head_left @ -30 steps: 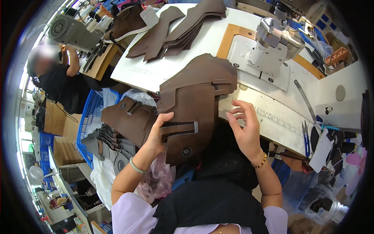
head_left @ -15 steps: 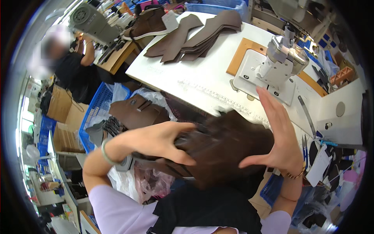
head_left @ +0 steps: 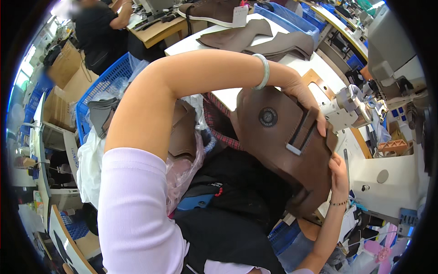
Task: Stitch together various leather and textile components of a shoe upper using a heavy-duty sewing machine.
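Observation:
A brown leather shoe upper (head_left: 267,141) with a round dark emblem and a short strap with a pale tip is held up in front of me, tilted. My left hand (head_left: 305,96) reaches across over its top, fingers bent over the upper's far right edge near the strap. Lower down, my right hand (head_left: 338,173) pinches the right edge between thumb and curled fingers. Both hands are closed on the piece. Just beyond them stands the metal head of a sewing machine (head_left: 351,107).
Brown cut leather pieces (head_left: 237,34) lie on the white table (head_left: 200,32), near a brown shoe (head_left: 214,11) with a tag. On the left, a blue basket (head_left: 84,112) contains plastic bags and more pieces. Another person (head_left: 98,34) works at the far left.
The shoe upper has swung rightward and turned its emblem side toward me. My left hand has crossed to its far right edge; my right hand, formerly spread, has closed on the edge lower down.

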### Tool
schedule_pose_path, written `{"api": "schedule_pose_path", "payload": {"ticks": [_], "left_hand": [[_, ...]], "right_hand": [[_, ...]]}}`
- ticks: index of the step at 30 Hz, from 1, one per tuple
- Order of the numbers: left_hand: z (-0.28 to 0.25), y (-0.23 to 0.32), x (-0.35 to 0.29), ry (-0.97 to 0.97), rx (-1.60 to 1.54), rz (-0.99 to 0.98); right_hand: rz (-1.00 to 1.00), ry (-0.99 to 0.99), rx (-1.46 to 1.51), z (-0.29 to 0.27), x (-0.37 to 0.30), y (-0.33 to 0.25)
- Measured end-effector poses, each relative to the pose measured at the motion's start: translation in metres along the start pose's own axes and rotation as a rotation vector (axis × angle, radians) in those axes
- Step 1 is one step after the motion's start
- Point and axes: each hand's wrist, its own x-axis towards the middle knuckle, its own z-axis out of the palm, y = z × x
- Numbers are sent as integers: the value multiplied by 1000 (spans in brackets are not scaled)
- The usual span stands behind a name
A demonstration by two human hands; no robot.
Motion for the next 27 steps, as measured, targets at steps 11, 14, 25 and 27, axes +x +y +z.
{"api": "schedule_pose_path", "payload": {"ticks": [11,14,25,27], "left_hand": [[29,-73,-53,1265,1103,751],[81,-102,-45,834,1667,874],[111,-151,5,1054,1517,752],[117,-147,5,1160,1413,826]], "right_hand": [[143,7,55,-7,15,0],[156,-14,86,-10,18,1],[321,-71,221,-7,3,8],[317,-33,281,3,-13,15]]}}
